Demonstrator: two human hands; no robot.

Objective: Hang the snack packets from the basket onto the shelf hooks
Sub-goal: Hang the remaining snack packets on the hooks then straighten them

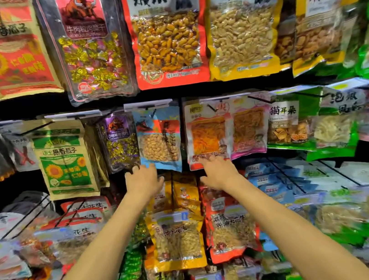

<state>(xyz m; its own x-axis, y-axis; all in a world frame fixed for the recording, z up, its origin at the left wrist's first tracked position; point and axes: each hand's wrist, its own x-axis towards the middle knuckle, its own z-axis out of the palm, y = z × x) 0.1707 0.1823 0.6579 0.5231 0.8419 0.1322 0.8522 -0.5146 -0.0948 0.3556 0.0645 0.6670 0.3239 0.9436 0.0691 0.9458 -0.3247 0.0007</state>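
Observation:
Both my arms reach forward to the middle row of hanging snack packets. My left hand (142,179) lies with fingers spread at the bottom edge of a blue peanut packet (159,141) and a purple candy packet (120,141). My right hand (218,172) touches the lower edge of a white-and-red packet (206,134) of orange strips with straight fingers. Neither hand holds a packet. The packets hang from black hooks (148,108) under white price strips. No basket is in view.
Above hangs a row of large packets: sunflower seeds (9,46), red peanut packet (168,29), yellow peanut packet (242,25). Below my arms, yellow (178,239) and red (231,228) peanut packets hang on long wire hooks. Green packets (334,122) crowd the right side.

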